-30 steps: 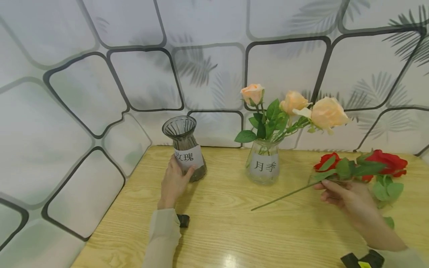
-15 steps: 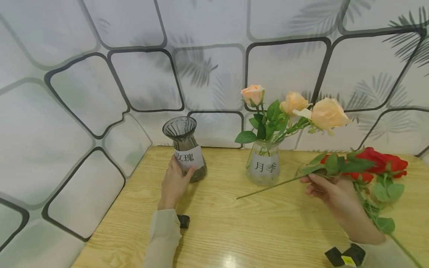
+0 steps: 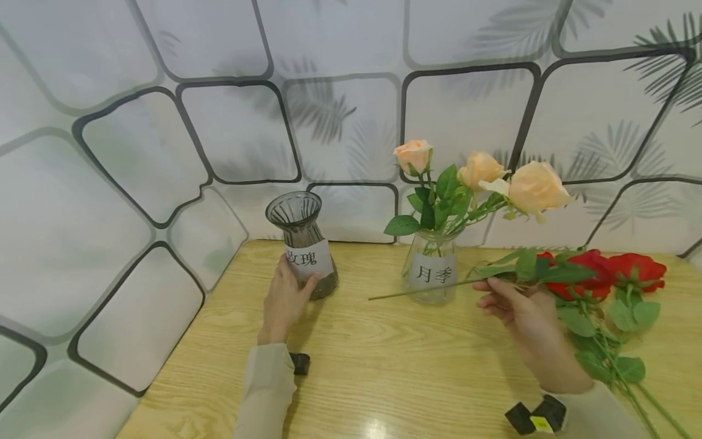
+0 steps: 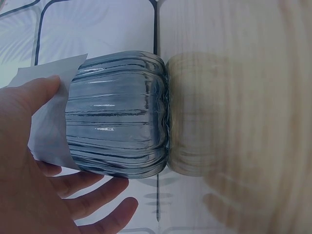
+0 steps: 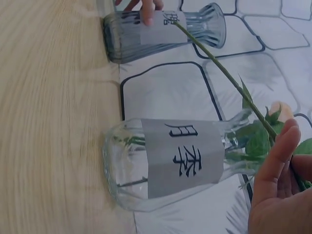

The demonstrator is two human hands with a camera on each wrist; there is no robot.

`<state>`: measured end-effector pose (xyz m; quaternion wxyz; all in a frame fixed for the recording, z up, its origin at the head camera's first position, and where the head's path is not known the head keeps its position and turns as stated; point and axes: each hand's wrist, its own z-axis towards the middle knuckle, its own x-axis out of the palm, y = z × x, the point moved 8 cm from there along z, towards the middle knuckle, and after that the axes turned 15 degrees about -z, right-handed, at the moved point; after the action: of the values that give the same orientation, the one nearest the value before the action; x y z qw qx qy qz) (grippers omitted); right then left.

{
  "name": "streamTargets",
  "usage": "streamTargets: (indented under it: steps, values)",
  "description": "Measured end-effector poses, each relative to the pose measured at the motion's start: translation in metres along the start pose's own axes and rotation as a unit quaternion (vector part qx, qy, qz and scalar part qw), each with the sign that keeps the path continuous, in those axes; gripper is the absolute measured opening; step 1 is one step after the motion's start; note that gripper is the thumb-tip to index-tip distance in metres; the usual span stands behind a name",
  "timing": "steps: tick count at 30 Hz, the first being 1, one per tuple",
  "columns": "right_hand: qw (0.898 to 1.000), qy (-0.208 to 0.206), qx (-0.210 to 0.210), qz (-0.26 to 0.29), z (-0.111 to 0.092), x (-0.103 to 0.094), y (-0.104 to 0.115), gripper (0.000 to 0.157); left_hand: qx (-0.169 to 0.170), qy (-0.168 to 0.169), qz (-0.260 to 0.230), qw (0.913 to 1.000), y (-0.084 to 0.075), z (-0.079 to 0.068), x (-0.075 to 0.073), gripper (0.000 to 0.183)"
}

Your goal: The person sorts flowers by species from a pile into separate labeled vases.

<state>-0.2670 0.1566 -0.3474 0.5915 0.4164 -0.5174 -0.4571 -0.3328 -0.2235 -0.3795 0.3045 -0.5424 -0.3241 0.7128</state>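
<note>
A grey ribbed glass vase point(image 3: 303, 233) with a white paper label stands upright on the table at the left. My left hand point(image 3: 282, 305) holds its lower part, thumb across the label; in the left wrist view the other fingers lie along the opposite side of the vase point(image 4: 117, 112). My right hand point(image 3: 529, 323) pinches the green stem of a red rose point(image 3: 400, 295) between thumb and fingers. The rose lies nearly level, its bare stem end pointing left and passing in front of the clear vase. Its bloom overlaps other red flowers at the right.
Between my hands, farther back, a clear labelled glass vase point(image 3: 433, 292) holds peach roses point(image 3: 537, 187). More red roses point(image 3: 638, 272) with leafy stems lie on the wooden table point(image 3: 351, 378) at the right. A patterned wall covering point(image 3: 345, 134) rises behind the table.
My right hand has moved left with the red rose. The stem end has swung up and left, across the clear vase's front. My left hand and the grey vase have stayed put.
</note>
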Motion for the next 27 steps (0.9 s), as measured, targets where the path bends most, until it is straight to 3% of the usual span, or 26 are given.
streamTargets:
  steps: [8, 14, 27]
  values:
    - [0.999, -0.004, -0.032, 0.028, 0.002, 0.013, 0.000, 0.018, 0.001, -0.001, 0.002, 1.0000, 0.000, 0.000, 0.001, 0.089]
    - [0.998, 0.000, -0.016, 0.055, 0.000, 0.026, 0.000, 0.017, 0.007, -0.004, 0.001, 1.0000, -0.002, 0.001, 0.000, 0.089]
    - [0.999, -0.018, -0.009, 0.050, 0.003, 0.041, -0.006, 0.014, 0.004, 0.004, 0.001, 1.0000, -0.001, 0.000, 0.001, 0.088]
